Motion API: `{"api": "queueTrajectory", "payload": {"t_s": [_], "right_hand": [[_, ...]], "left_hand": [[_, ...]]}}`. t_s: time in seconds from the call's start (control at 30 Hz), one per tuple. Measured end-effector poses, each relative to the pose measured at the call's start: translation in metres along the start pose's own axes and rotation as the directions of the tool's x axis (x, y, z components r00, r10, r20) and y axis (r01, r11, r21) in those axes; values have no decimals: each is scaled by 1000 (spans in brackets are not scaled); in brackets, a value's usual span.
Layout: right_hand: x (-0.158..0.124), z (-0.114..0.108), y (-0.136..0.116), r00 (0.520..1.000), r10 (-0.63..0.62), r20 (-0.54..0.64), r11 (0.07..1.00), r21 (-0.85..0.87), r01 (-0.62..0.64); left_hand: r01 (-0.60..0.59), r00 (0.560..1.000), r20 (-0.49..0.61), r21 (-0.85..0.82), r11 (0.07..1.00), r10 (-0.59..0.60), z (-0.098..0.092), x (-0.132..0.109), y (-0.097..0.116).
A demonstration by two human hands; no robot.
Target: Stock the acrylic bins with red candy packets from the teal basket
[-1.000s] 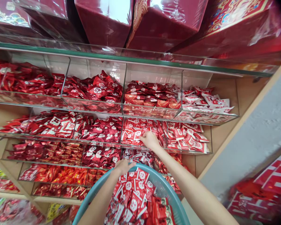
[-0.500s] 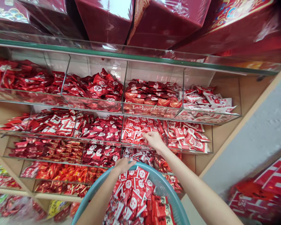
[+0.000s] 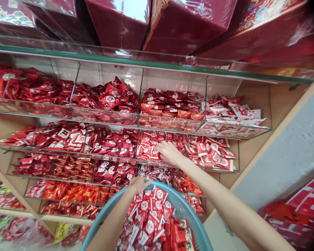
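Observation:
My left hand [image 3: 139, 184] grips the far rim of a blue-green plastic basket [image 3: 196, 217]. Inside the basket lie many small red packets [image 3: 149, 226] with white round labels, and darker-lettered red packets [image 3: 182, 237] rest at its right side. My right hand [image 3: 169, 153] reaches past the basket into a shelf compartment. Its fingers are stretched out over the red-and-white packets [image 3: 147, 140] there and touch them; the fingertips are partly lost among the packets. No packet shows plainly in that hand.
Glass-fronted shelves [image 3: 107, 120] hold several rows of red packets, split by clear dividers. Large dark red boxes [image 3: 117, 28] stand on the glass shelf [image 3: 157, 66] above. At right are a grey wall [image 3: 290, 139] and red-and-white packages [image 3: 303, 209].
My right hand has gone from curled fingers to stretched-out fingers over the same compartment, shifting slightly left. My left hand stays on the basket rim.

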State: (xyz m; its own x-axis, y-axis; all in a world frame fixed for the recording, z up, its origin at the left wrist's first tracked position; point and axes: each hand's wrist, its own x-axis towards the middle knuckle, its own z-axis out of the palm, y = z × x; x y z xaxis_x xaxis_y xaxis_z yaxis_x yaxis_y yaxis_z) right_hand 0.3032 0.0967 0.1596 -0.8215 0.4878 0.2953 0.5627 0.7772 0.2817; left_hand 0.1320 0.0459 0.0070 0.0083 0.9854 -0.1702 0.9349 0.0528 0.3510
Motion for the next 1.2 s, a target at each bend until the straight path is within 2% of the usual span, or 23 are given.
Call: {"api": "queueTrajectory", "payload": {"t_s": [0.2,0.3,0.43,0.6,0.77,1.0,1.2], "right_hand": [[-3,1,-4,995,-17,-94,996,-86,8],[-8,2,-5,995,-30,-91,998,-58,25],[-12,5,0,997,-14,-80,994,103,22],[-7,8,10,997,9,-77,934,356,19],[-4,13,13,1000,14,-6,883,470,-10],[-1,23,18,997,63,-46,863,505,-31],[0,19,15,998,59,29,892,448,-66]], "left_hand": [[-11,1000,-2,-8,1000,11,1,0,-1],[-7,1000,1,-11,1000,7,1,1,-1],[-17,1000,-4,-8,1000,17,2,1,-1],[-10,1000,-6,-8,1000,10,3,1,-2],[11,1000,2,-20,1000,-11,4,3,-3],[21,1000,13,-2,1000,-21,5,4,-3],[11,1000,11,7,1000,-11,3,3,-3]]}}
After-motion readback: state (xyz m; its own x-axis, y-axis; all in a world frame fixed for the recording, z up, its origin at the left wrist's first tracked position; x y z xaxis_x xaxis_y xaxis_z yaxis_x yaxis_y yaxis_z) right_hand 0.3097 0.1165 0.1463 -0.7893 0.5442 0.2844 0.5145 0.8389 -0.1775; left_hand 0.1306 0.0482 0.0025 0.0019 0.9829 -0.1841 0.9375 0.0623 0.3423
